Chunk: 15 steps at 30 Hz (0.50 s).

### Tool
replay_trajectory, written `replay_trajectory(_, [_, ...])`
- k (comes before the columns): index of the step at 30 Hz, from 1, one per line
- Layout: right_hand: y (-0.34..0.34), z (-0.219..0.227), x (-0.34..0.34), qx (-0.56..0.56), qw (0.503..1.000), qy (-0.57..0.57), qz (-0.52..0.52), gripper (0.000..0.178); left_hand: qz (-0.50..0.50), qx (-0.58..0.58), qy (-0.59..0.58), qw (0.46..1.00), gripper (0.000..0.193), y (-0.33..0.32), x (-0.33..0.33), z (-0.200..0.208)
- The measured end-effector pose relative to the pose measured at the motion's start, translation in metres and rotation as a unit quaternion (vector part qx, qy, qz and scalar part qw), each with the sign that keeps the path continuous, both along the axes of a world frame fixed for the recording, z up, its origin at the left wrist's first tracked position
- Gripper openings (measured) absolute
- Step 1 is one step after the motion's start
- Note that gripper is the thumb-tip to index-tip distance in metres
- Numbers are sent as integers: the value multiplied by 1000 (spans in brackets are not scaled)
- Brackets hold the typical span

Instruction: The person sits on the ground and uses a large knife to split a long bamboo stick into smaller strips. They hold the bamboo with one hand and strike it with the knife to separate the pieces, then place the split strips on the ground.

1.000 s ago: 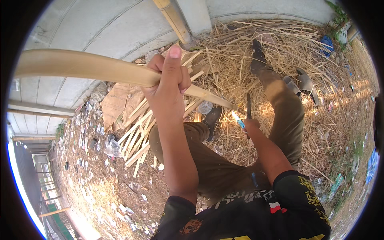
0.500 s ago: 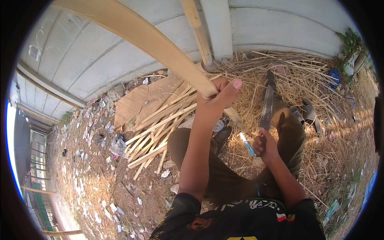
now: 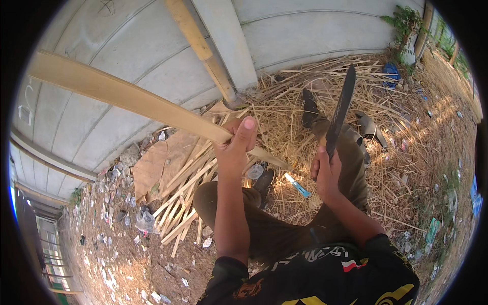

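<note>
A long, broad bamboo strip (image 3: 132,104) is gripped in my left hand (image 3: 234,142), thumb pointing up. It runs to the upper left in front of the wall, and its short lower end passes below my fist toward the straw. My right hand (image 3: 327,174) is closed round the handle of a large dark knife (image 3: 341,109). The blade points up and away, apart from the strip. Between my legs, on the straw, lies a small light-blue and white object (image 3: 297,185) whose kind I cannot make out.
Cut bamboo strips (image 3: 178,195) lie piled at my left beside flattened cardboard (image 3: 155,165). Straw-like shavings (image 3: 279,109) cover the ground ahead. A bamboo pole (image 3: 201,48) stands by the grey panel wall (image 3: 305,30). Litter is scattered at the left.
The bamboo strip has swung down to the left and now slopes more flatly. The knife has turned, its tip further right. My view has shifted a little to the right.
</note>
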State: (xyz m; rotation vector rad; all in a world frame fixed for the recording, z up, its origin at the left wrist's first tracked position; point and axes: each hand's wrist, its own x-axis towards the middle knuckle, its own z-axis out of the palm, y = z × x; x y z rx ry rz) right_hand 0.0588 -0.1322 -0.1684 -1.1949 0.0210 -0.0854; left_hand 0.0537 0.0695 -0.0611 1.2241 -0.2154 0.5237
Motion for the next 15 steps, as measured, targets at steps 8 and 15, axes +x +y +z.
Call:
replay_trajectory(8, [-5,-67,-19,-183,912,232,283,26,17,-30,-1,999,50,1,12,-8])
replay_trajectory(15, [-12,34,-11,41,988,34,142,25,31,-108,23,993,54,11,4,-3])
